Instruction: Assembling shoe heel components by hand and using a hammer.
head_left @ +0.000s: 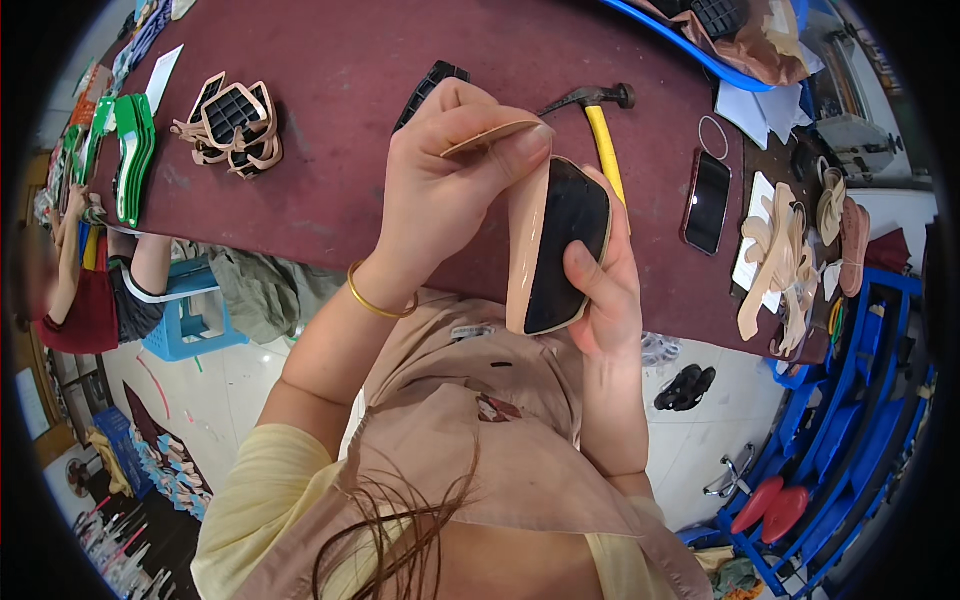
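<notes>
Beside hammer (606, 160) | left hand (435, 190) pinching beige strip (490, 137) | right hand (614, 300) gripping shoe sole (570, 225) | apparently wrapping; next needs even tension

Beige shoe sole (560, 232) (black-faced) between fingers (622, 240)

This is a shoe workshop. A hammer (604, 150) lies on the table (330, 120) between piled shoe parts (234, 115) and beige straps (783, 260). A blue rack (850, 360) stands beside it, at right.
</notes>
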A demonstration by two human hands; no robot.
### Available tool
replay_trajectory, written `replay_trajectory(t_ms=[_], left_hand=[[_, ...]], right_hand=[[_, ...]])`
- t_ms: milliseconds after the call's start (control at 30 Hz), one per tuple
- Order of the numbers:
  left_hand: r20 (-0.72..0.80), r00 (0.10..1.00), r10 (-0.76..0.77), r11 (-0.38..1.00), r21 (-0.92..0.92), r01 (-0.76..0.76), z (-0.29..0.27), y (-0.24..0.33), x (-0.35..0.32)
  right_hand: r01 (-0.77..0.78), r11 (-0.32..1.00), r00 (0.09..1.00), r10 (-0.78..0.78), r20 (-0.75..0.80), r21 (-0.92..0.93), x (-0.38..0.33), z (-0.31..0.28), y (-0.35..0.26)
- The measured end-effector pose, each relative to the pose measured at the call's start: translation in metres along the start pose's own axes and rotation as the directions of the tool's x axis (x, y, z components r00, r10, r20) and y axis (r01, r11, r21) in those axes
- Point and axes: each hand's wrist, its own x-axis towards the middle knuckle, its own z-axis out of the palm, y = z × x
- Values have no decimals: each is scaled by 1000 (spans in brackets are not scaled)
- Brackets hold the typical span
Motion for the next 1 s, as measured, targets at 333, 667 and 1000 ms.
replay_trajectory(t_ms=[333,667,1000], left_hand=[[243,950,-198,979,9,202,-5,3,-8],[226,784,-579,504,-656,561,11,-15,-42],[309,680,-665,524,-455,720,14,-19,-53]], right_hand=[[-42,999,983,46,179,-29,0,-18,-2],[76,927,976,6,217,-367,-3,-34,0],[14,989,976,20,218,-151,7,-34,-2]])
